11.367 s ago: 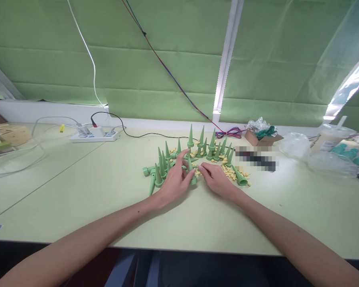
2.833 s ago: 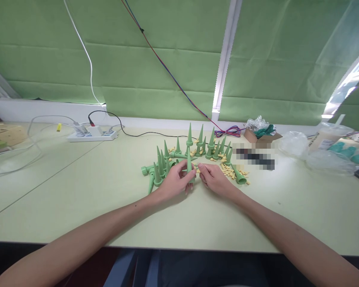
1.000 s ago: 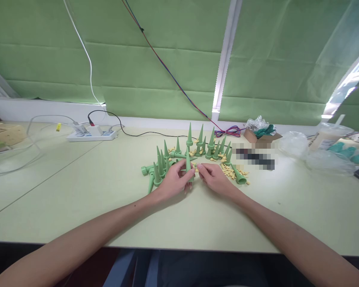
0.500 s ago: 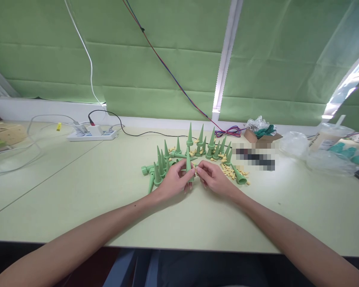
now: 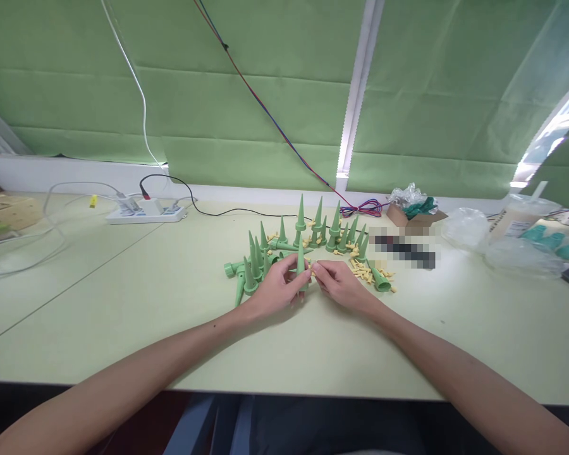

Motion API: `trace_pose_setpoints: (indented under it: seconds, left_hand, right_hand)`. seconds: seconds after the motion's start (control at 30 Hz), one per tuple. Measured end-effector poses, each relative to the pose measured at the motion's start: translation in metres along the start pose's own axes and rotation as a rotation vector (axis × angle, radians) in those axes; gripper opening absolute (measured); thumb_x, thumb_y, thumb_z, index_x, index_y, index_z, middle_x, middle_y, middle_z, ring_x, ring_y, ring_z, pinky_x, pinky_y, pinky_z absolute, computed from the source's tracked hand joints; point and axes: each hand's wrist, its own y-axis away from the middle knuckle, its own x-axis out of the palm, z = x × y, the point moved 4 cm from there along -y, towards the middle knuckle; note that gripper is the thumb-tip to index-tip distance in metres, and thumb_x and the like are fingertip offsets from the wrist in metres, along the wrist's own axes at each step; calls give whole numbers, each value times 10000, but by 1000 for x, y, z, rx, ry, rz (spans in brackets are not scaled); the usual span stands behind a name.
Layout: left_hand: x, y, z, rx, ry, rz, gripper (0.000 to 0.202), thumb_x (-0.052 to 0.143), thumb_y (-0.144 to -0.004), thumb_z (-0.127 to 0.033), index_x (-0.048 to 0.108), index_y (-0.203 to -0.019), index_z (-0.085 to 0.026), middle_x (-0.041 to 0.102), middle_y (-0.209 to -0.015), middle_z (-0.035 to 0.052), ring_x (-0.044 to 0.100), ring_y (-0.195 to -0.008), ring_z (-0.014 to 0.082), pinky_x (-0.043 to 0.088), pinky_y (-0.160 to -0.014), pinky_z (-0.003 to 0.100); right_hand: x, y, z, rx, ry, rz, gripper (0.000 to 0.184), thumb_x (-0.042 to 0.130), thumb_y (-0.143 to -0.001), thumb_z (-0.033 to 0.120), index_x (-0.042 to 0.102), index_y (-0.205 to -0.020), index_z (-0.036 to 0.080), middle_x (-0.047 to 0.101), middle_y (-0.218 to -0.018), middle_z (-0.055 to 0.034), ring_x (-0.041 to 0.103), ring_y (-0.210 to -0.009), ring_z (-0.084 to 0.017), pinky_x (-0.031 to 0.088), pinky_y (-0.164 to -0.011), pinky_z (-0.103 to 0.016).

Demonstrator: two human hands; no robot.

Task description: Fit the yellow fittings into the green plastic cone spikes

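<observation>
My left hand (image 5: 284, 283) is closed around a green plastic spike (image 5: 300, 258), held upright with its point upward. Pinched in the fingers of my right hand (image 5: 336, 281) is a small yellow peg (image 5: 312, 270), at the side of the spike; whether it sits in the spike I cannot tell. Behind and left of my hands, several more green spikes (image 5: 250, 276) stand or lie on the table. Others are stacked in a row (image 5: 336, 226) at the back. To the right lies a loose pile of yellow pegs (image 5: 363, 273) beside a fallen green spike (image 5: 378, 277).
A white power strip (image 5: 146, 213) with plugs and cables is at the back left. At the back right are a cardboard box (image 5: 415, 221), clear plastic bags (image 5: 464, 227) and a cup with a straw (image 5: 519, 218). A blurred dark object (image 5: 404, 248) lies right of the pegs.
The held spike has shifted slightly to the right and down. My right fingers have closed in more tightly at its side.
</observation>
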Motion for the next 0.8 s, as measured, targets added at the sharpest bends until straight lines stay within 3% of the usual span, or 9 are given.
trace_pose_setpoints:
  seconds: [0.23,0.47,0.8]
  left_hand:
    - [-1,0,-1,-9,17,-2,319,564,-918,-504,524,-925,-188,541,-656,-30,533,-484,106,425,-470,234]
    - [-1,0,-3,-12,57,-23,327,586,-906,-510,515,-899,-192,539,-680,-32,517,-478,93,427,-469,234]
    - [-1,1,-2,-8,-14,-34,304,572,-912,-492,500,-878,-199,488,-616,-52,530,-479,110,431,-474,238]
  right_hand:
    - [1,-1,-1,1,-1,-11,485,365,-1020,525,374,-649,213,386,-538,47,347,-507,-115,300,-531,-275]
    - [0,1,3,-2,-129,10,321,435,-1009,504,495,-879,217,447,-574,60,403,-491,-119,334,-516,-268]
    - [1,1,2,-1,-128,25,337,439,-1004,499,446,-813,221,425,-571,62,382,-484,-115,309,-507,-272]
